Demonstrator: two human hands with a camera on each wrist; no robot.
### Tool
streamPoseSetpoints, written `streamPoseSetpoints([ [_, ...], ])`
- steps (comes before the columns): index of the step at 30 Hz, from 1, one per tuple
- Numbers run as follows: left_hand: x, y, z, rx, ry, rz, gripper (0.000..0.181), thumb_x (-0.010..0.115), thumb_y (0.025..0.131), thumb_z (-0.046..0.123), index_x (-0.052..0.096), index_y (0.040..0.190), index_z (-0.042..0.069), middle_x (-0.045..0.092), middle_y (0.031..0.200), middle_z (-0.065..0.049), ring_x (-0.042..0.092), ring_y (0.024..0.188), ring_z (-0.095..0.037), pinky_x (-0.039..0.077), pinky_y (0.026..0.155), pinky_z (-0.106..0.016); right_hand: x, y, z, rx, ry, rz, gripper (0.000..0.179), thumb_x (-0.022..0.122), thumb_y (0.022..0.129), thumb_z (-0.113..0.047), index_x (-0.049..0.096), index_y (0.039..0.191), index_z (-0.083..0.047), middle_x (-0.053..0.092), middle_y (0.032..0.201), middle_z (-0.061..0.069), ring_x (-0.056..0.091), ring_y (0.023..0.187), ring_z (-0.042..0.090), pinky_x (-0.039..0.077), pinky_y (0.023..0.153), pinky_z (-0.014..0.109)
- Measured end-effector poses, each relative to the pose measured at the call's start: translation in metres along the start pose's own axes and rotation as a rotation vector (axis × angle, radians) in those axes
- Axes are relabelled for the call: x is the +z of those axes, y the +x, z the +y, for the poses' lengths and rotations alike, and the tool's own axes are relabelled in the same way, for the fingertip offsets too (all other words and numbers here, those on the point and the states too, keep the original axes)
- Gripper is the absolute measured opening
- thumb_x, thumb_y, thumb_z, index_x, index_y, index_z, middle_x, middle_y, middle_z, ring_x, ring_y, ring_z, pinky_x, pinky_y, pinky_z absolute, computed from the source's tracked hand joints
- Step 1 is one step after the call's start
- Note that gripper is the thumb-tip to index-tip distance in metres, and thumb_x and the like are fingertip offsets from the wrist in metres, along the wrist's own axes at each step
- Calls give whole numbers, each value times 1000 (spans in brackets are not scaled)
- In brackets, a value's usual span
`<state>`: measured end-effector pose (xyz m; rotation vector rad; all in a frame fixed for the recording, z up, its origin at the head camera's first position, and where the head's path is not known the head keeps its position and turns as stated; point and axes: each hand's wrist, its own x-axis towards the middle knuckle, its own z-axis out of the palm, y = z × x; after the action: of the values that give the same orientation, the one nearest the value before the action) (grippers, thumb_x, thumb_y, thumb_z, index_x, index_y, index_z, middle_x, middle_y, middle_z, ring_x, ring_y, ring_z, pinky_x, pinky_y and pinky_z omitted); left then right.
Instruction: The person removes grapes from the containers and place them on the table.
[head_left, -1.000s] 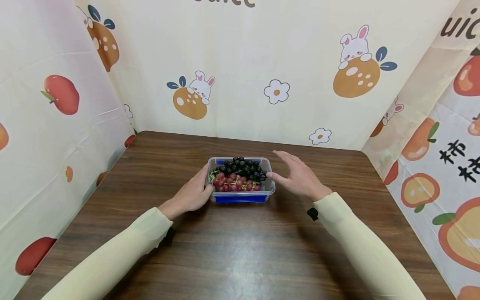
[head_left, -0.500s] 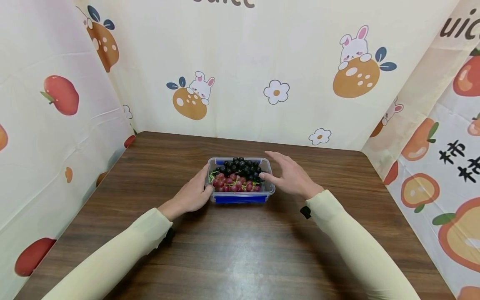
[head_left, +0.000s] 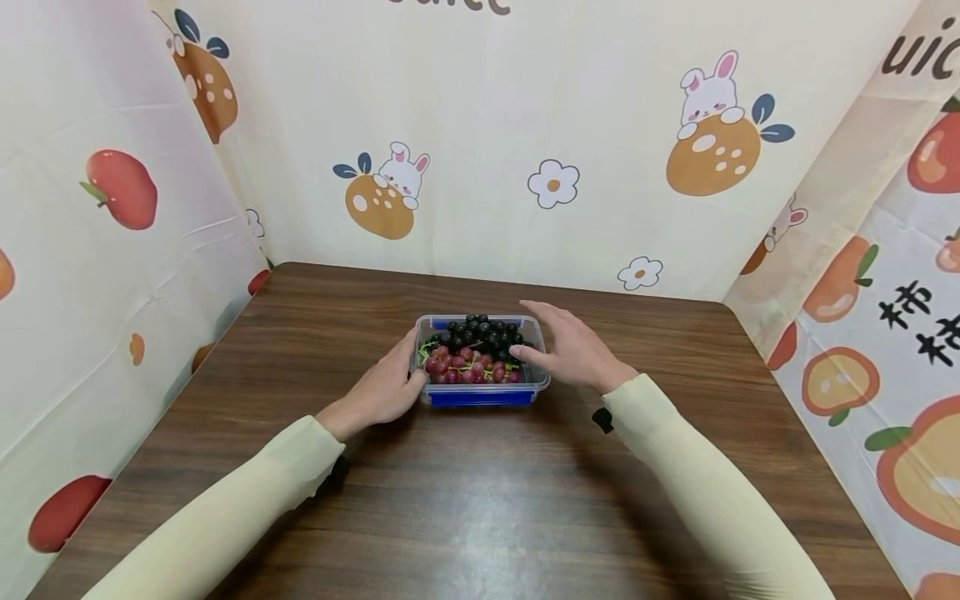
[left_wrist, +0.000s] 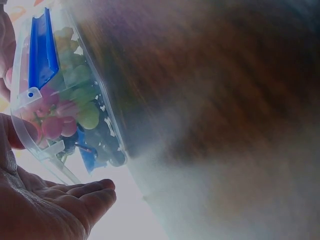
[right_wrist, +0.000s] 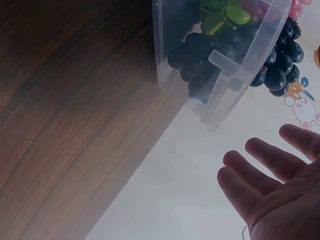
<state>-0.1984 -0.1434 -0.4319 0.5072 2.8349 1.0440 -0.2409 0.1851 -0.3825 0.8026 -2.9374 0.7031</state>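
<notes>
In the head view a clear plastic food container (head_left: 482, 388) with blue clips stands on the table, its top uncovered. Black grapes (head_left: 483, 335) are heaped at its back and red grapes (head_left: 467, 365) lie at the front. Green grapes (left_wrist: 89, 116) show through the wall in the left wrist view. My left hand (head_left: 384, 388) rests against the container's left end, fingers straight along the side and thumb at the near corner. My right hand (head_left: 576, 347) hovers by the right end with fingers spread, its thumb overlapping the grapes. The right wrist view shows these fingers (right_wrist: 250, 172) apart from the wall.
The dark wooden table (head_left: 480, 500) extends on all sides of the container. A fruit-and-rabbit patterned curtain (head_left: 480, 108) hangs behind it and along both sides. A dark band (head_left: 602, 419) sits at the right wrist.
My right hand has moved left, toward the container's right end, its thumb now farther over the grapes. The left hand and the container have stayed put.
</notes>
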Motion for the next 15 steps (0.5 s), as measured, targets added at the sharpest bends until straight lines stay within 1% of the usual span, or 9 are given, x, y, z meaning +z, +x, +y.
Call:
streamPoseSetpoints([
  [7,0,0,-1,5,1,5,79,44,101,25,3,165,6,15,170,-15,23,153,-34,26,121,-52,1,3,-3,-6,0,-6,86,58,93,-68,29,163,-29,33,165,0,31,150,33,29,116,60],
  [15,1,1,-1,10,0,10,79,45,100,24,4,165,5,15,170,-16,23,153,-34,25,121,-52,2,9,-7,-40,-15,8,85,62,93,-63,33,162,-22,36,164,2,35,148,33,32,116,58],
])
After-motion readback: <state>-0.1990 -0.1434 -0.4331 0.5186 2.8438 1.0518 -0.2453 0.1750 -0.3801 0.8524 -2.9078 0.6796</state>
